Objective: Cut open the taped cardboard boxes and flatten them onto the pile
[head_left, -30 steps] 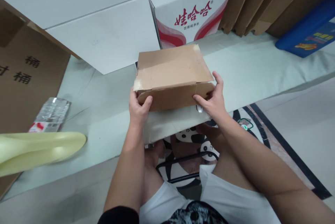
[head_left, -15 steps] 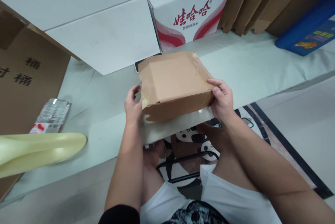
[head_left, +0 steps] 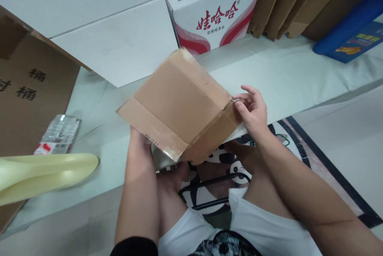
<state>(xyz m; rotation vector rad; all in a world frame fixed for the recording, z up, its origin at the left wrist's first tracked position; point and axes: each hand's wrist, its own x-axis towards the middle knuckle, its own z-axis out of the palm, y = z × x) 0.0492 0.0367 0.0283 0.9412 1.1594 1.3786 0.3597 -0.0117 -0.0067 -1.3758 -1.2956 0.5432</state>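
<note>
I hold a small brown cardboard box (head_left: 179,108) above the near edge of the white-covered table (head_left: 284,76). The box is tilted and turned, with a taped flap pointing towards me. My left hand (head_left: 139,138) is under its left side, mostly hidden by the flap. My right hand (head_left: 253,112) pinches the box's right corner with thumb and fingers.
A white and red printed carton (head_left: 215,12) stands behind the box. Large white boxes (head_left: 119,44) sit at the back left, a brown carton (head_left: 26,88) at far left, folded cardboard (head_left: 293,0) and a blue box (head_left: 350,36) at back right. A crushed bottle (head_left: 58,134) and pale yellow object (head_left: 44,172) lie left.
The box has been lifted off the table edge and rotated, its left end swinging towards me. My left hand moved underneath it; my right hand stayed on the right corner.
</note>
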